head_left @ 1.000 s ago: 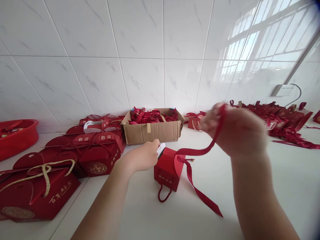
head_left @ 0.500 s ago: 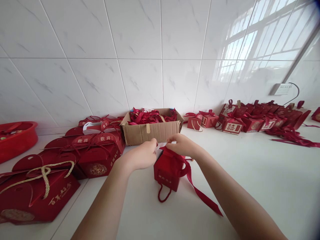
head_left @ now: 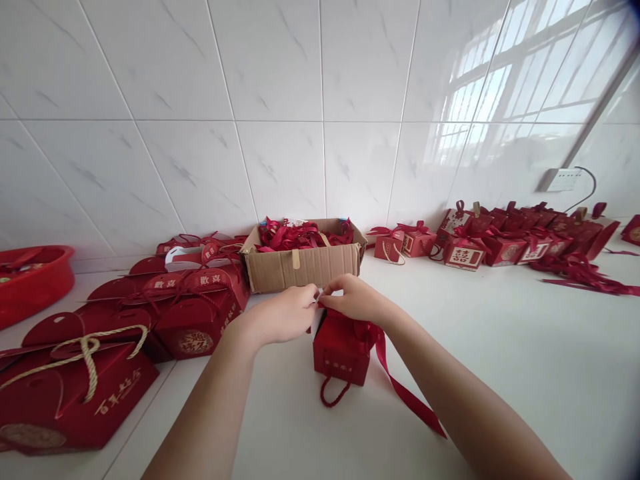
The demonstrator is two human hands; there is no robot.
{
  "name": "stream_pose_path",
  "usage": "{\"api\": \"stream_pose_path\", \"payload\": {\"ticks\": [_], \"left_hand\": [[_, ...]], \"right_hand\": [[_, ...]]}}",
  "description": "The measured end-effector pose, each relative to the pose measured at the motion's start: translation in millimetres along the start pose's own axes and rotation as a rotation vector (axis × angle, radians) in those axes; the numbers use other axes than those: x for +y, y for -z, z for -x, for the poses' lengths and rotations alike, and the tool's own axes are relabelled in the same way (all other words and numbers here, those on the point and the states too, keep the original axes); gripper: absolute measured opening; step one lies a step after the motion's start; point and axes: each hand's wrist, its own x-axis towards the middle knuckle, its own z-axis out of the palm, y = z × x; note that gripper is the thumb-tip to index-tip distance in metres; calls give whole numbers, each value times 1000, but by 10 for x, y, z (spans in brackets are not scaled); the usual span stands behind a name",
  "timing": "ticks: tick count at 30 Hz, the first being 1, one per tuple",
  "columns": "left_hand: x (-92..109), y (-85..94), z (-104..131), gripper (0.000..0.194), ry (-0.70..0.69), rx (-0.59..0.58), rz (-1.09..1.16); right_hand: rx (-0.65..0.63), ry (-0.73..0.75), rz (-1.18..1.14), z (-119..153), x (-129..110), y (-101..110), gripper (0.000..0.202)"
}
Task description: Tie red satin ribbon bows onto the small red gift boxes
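A small red gift box (head_left: 341,347) stands on the white tabletop, a dark red rope handle hanging over its near side. At the box's top back edge my left hand (head_left: 295,310) is closed in a pinch; its fingertips are too small to show what they hold. Close beside it, nearly touching, my right hand (head_left: 353,298) also pinches at the box's top edge, its held piece unclear. A pale flap shows near the fingertips. From the box's right side a red ribbon (head_left: 407,393) trails across the table toward my right forearm.
Behind the hands sits a cardboard box (head_left: 305,265) full of red ribbons. Large red gift boxes (head_left: 193,323) crowd the left, with a red basin (head_left: 37,293) beyond. Small red boxes (head_left: 465,253) and loose ribbons (head_left: 580,275) lie at the right, by the tiled wall.
My hands have come closer together at the box's top edge. The small box has turned and shifted slightly to the right.
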Motion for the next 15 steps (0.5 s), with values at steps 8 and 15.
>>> {"api": "stream_pose_path", "payload": {"ticks": [8,15], "left_hand": [[-28,70,15,18,-8,24,12],[-85,151,13,15,50,144,54]], "right_hand": [[0,2,-3,15,-21,2,21],[-9,20,123,128,60,331,15]]}}
